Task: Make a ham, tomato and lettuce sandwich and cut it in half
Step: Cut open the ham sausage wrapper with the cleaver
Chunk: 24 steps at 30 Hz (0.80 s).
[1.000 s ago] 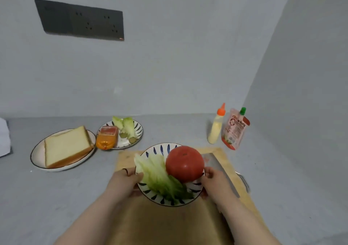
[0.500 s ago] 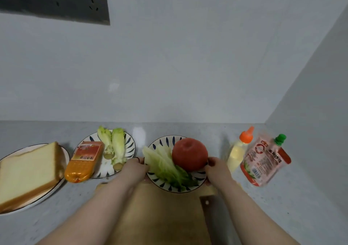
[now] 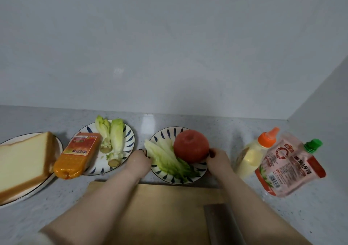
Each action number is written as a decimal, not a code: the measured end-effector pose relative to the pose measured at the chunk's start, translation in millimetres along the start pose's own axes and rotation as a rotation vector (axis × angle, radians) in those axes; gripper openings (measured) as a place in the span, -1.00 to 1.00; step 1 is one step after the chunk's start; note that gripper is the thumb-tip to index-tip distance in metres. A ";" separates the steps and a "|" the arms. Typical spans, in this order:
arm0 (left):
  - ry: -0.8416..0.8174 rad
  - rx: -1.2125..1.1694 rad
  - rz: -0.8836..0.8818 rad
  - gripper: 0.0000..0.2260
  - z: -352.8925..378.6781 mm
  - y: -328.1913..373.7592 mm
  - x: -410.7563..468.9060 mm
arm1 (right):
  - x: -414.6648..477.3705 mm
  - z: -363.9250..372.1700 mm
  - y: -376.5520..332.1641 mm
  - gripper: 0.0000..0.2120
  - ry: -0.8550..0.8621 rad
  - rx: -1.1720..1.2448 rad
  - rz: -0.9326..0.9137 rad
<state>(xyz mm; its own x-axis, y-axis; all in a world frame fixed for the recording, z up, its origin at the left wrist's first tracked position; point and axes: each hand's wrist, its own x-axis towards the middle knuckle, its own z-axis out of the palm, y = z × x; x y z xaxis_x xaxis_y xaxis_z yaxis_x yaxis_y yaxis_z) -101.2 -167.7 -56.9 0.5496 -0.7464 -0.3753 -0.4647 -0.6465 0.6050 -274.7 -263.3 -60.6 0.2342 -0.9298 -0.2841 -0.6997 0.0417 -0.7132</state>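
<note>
Lower left to right on the surface: one bread block [image 3: 22,161], one packaged ham [image 3: 77,156], two lettuce stumps [image 3: 112,141]. At centre, left hand [image 3: 140,160] and right hand [image 3: 216,158] gripping opposite rims of one blue-patterned plate [image 3: 165,131] bearing lettuce leaves [image 3: 165,158] and one tomato [image 3: 191,146]. Probably breakable, with a load apt to roll; best kept level. Far right, one squeeze bottle [image 3: 252,154] and one sauce pouch [image 3: 288,167].

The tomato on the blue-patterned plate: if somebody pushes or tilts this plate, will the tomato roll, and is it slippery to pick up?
The tomato is round and whole, so it would probably roll if the plate tilts; the lettuce leaves beside it might block one side only. Its skin looks smooth, so perhaps slightly slippery. It seems firm, not floppy.
</note>
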 end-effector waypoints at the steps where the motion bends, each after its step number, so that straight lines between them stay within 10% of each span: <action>1: 0.006 0.001 0.004 -0.65 0.2 0.6 -0.7 | 0.1 0.2 -0.2 -0.76 0.001 -0.004 0.001; 18: -0.024 0.026 0.087 -0.88 -0.9 -16.3 0.5 | 5.3 4.8 4.2 -0.70 0.017 -0.135 -0.034; 24: 0.131 -0.113 0.077 -0.66 -13.5 -26.5 -14.9 | -9.4 -7.7 5.7 -0.68 0.072 -0.188 -0.021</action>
<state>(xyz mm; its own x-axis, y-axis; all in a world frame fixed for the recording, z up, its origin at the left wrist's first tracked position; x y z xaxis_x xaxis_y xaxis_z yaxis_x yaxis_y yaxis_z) -87.7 -137.3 -57.9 0.6048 -0.7612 -0.2341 -0.4322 -0.5606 0.7064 -286.1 -257.0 -57.1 0.2065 -0.9536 -0.2189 -0.8102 -0.0412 -0.5846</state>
